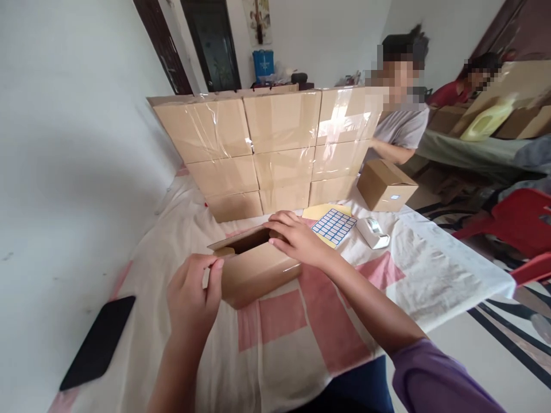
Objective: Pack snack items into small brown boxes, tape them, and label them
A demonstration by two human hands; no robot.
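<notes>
A small brown cardboard box point(258, 269) lies on the cloth-covered table point(310, 338) in front of me, its top end partly open. My left hand point(191, 295) pinches the box's near left corner flap with closed fingers. My right hand point(297, 236) rests on top of the box, its fingers curled over the edge of the open flap.
A wall of taped cardboard boxes point(275, 149) stands at the back of the table. A sheet of blue-edged labels point(333, 225) and a white tape dispenser point(373, 232) lie to the right. A black phone point(99, 341) lies at the left. Another person point(398, 123) handles a box point(385, 184).
</notes>
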